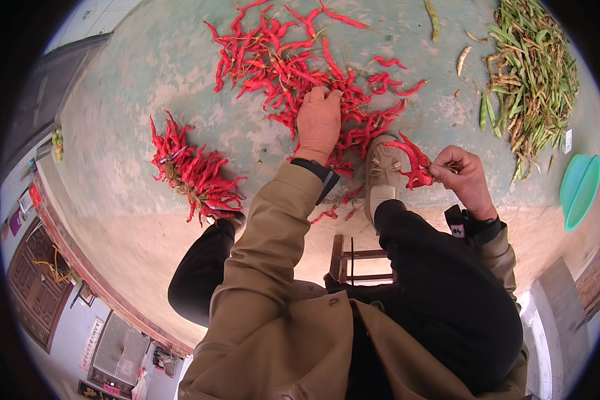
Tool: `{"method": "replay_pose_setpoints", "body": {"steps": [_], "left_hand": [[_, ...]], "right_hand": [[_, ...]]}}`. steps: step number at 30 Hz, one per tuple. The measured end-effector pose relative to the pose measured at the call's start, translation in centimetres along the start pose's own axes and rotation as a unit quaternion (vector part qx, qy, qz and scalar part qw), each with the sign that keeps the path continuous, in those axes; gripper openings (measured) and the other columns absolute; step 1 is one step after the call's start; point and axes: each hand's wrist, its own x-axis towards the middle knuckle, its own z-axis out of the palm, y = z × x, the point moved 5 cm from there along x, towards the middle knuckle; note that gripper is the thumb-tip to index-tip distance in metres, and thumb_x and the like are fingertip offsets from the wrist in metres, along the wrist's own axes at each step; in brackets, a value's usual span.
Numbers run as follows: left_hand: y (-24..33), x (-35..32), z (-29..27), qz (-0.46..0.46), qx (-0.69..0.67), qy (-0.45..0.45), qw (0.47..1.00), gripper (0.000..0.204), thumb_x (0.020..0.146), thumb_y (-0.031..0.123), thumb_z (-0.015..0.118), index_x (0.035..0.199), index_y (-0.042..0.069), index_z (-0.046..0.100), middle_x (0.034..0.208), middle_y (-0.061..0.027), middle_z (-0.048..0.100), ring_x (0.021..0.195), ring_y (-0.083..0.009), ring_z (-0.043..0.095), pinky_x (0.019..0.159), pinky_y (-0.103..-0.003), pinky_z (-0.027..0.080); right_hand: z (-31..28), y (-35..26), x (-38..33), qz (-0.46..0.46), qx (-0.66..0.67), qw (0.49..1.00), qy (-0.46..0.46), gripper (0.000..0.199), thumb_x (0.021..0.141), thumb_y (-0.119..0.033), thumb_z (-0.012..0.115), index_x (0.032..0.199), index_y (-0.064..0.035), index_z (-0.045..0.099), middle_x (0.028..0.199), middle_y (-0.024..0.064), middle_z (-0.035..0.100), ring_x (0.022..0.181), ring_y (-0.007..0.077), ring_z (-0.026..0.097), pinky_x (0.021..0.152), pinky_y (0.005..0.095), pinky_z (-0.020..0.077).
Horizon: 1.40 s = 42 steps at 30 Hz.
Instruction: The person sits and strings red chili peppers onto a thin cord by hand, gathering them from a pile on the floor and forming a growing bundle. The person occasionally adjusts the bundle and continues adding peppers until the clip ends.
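Observation:
A loose heap of red chili peppers [273, 67] spreads over the floor in front of me. My left hand [319, 120] reaches into the heap, its fingers bent down among the peppers; what they pinch, if anything, is hidden. Off to the right, above my shoe, my right hand [465, 175] is closed on the stems of a small bunch of red chili peppers [415, 159], which points away to the left. On the left lies a thick bundle of red chili peppers [203, 175], its stems gathered together along one side.
A pile of long green and brown bean pods [533, 87] lies at the far right. Near it sits a turquoise plastic basin [580, 190]. My beige shoe [383, 170] stands at the heap's near edge. Part of a wooden stool [360, 255] shows between my legs.

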Motion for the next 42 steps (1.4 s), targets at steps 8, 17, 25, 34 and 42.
{"method": "replay_pose_setpoints", "body": {"steps": [8,17,25,34,42], "left_hand": [[7.2,-3.1,-5.3,0.094,-0.146,0.009,0.985,0.019,0.070,0.005,0.064,0.090,0.005,0.064,0.083,-0.0072,0.058,0.078,-0.0278,0.054,0.075,-0.038,0.043],[5.2,-6.1,-6.1,-0.132,-0.284,-0.047,0.949,0.017,0.077,0.001,0.062,0.094,0.005,0.061,0.090,-0.0084,0.060,0.079,-0.0216,0.058,0.071,-0.031,0.046],[6.0,-5.9,-7.4,-0.091,-0.323,-0.002,0.942,0.018,0.072,0.001,0.065,0.089,0.004,0.060,0.088,-0.0109,0.059,0.080,-0.0271,0.056,0.071,-0.034,0.045],[7.6,-7.9,-4.5,-0.083,-0.396,-0.094,0.910,0.018,0.073,-0.002,0.063,0.090,0.004,0.061,0.086,-0.0103,0.060,0.081,-0.0276,0.058,0.071,-0.034,0.046],[8.6,-8.8,-5.2,-0.047,-0.406,-0.090,0.908,0.014,0.078,-0.002,0.060,0.091,0.002,0.062,0.087,-0.0104,0.059,0.080,-0.0224,0.058,0.071,-0.030,0.046]], "right_hand": [[2.4,0.6,1.4,-0.057,-0.035,0.997,-0.026,0.005,0.081,0.001,0.062,0.080,0.0017,0.057,0.074,0.0036,0.060,0.070,0.0085,0.058,0.063,0.0214,0.0477],[4.3,1.4,1.7,-0.029,-0.120,0.989,-0.083,0.007,0.078,-0.003,0.064,0.077,0.0007,0.058,0.068,0.0032,0.058,0.065,0.0080,0.054,0.059,0.0240,0.0450],[5.0,0.9,1.7,-0.041,-0.050,0.992,-0.105,0.009,0.079,-0.004,0.066,0.080,0.0002,0.058,0.069,-0.0001,0.059,0.065,0.0067,0.054,0.059,0.0210,0.0450],[4.6,0.7,1.1,0.023,0.018,0.995,-0.092,0.008,0.079,-0.007,0.067,0.079,-0.0040,0.059,0.066,-0.0021,0.058,0.056,0.0018,0.049,0.047,0.0173,0.0381],[4.4,0.8,1.1,0.063,0.044,0.988,-0.137,0.008,0.078,-0.006,0.067,0.077,-0.0032,0.059,0.066,-0.0004,0.059,0.052,0.0028,0.049,0.045,0.0174,0.0378]]}}
